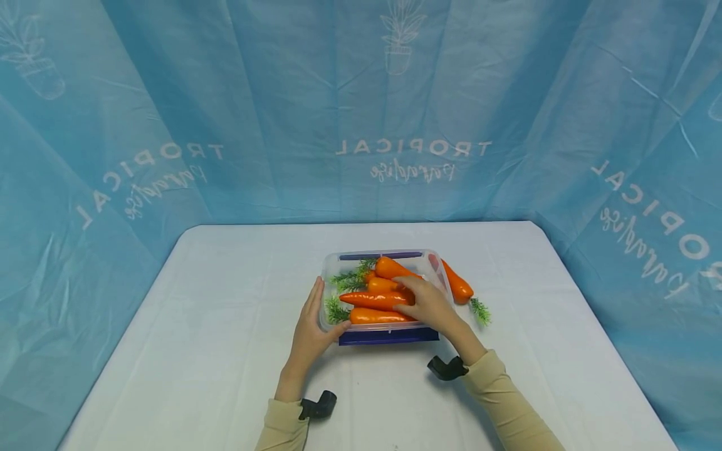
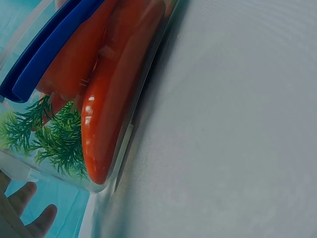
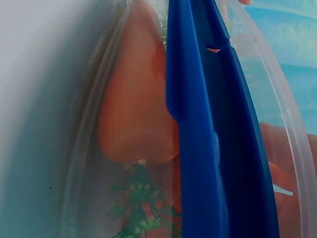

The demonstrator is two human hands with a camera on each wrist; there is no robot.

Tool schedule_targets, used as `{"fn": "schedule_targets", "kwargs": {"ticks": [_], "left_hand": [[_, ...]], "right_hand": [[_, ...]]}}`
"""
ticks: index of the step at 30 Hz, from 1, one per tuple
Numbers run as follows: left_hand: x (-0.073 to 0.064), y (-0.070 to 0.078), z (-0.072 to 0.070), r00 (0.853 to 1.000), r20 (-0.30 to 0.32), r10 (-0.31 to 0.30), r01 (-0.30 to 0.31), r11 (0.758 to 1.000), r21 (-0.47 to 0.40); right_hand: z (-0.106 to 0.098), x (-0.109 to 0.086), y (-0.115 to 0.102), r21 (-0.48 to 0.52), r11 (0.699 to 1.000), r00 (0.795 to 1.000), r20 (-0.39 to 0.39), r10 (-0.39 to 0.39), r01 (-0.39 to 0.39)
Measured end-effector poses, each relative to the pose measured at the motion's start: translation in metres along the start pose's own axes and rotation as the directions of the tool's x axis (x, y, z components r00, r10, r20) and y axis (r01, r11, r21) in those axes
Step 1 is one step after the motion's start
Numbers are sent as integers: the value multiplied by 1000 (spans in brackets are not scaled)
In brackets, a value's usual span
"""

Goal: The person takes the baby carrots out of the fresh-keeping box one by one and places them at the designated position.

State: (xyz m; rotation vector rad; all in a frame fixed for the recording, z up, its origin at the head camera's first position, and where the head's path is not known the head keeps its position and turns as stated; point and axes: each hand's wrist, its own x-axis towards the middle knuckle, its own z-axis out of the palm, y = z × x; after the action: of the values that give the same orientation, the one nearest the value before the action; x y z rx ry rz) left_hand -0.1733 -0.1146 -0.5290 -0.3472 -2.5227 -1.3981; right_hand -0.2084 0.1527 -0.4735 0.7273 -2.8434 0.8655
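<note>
A clear plastic container with blue clip flaps stands on the table and holds several orange carrots with green leafy tops. My left hand rests at its left side, fingers straight along the outer wall and thumb at the front corner. In the left wrist view, spread fingers show beside the container's end. My right hand reaches in over the right side. Its thumb and fingers grip the thick end of a carrot lying across the others; the palm hides that end.
Another carrot lies on the white table just right of the container, its leafy top pointing to the front. Blue printed sheeting hangs behind the table and along both sides.
</note>
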Motion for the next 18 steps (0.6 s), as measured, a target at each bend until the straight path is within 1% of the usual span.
{"fn": "schedule_targets", "kwargs": {"ticks": [6,12,18], "left_hand": [[1,0,0,1000,-2,3,-3,1000,-1],[1,-1,0,1000,-4,0,0,1000,4],[1,-2,0,1000,1,0,0,1000,7]], "right_hand": [[0,0,2,24,1000,1000,17,19,-19],[0,2,3,78,997,999,30,15,-17],[0,0,3,99,995,1000,25,13,-15]]}}
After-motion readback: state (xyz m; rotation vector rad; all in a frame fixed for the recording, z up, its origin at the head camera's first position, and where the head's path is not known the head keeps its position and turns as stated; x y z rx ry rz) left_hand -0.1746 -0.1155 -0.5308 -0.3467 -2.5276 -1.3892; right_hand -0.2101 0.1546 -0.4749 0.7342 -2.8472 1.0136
